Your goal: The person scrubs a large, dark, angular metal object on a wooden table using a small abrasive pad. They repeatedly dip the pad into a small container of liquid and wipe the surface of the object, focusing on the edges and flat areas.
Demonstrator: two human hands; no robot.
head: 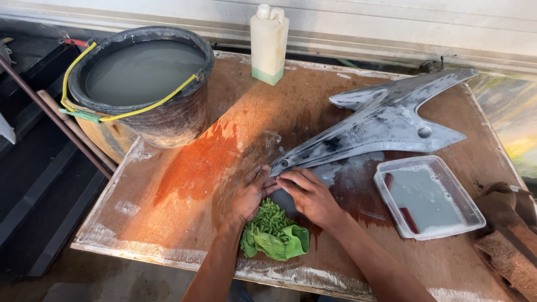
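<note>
So, both my hands are down at the near end of the tabletop (pixel 184 184), right at the pointed tip of the grey body panel (pixel 386 126). My left hand (pixel 250 193) lies flat with the fingers together, resting partly on the green noodle-pile wash cloth (pixel 274 232) and touching the panel's nose. My right hand (pixel 310 196) is pressed down just beside it, fingers bent and close together, on the wet patch under the tip. Can't tell if there's anything pinched under that hand; neither grip is closed around anything that I can see.

Packaging-wise: at the far edge stands a cream plastic bottle (pixel 269 42), rectangular, white cap, with a pale green band around its base. No label that I can make out from here.

The panel itself is a long, swept, arrow-like shape, grey with a dull soapy film and darker streaks, a round hole near its wider end, forked tails pointing to the far right. It lies diagonally across the middle and right of the board.

To the right of it sits a clear rectangular tray (pixel 428 196) of cloudy water with a dark reddish block in it. Far left is a black bucket (pixel 146 84) with a yellow handle, full of murky water. The plywood is stained orange and wet.
</note>
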